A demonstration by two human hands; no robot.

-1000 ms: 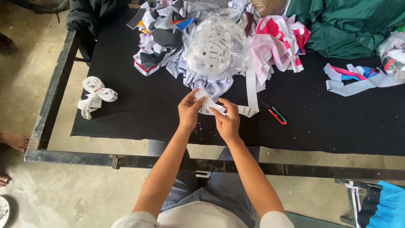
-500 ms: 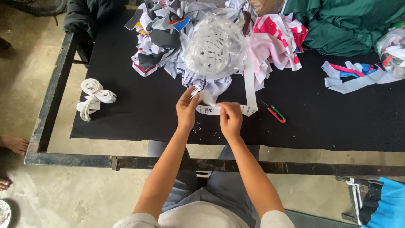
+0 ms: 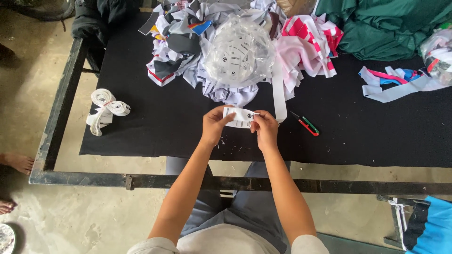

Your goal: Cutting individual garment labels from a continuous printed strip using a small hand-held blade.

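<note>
Both forearms reach forward over the black table cloth (image 3: 155, 127). Left hand (image 3: 214, 126) and right hand (image 3: 266, 129) are closed in a pinch on opposite ends of a small white printed label (image 3: 239, 117) — held flat just above the cloth. Behind it: a clear plastic bag of white labels (image 3: 240, 52) on fabric scraps (image 3: 183, 51); red-and-green snips (image 3: 308, 126) lie to the right — a white tape bundle (image 3: 106, 109) to the left.

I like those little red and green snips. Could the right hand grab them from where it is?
Probably yes. The snips lie on bare black cloth just beside the right hand, nothing between. But that hand pinches a white label with the left hand.
</note>
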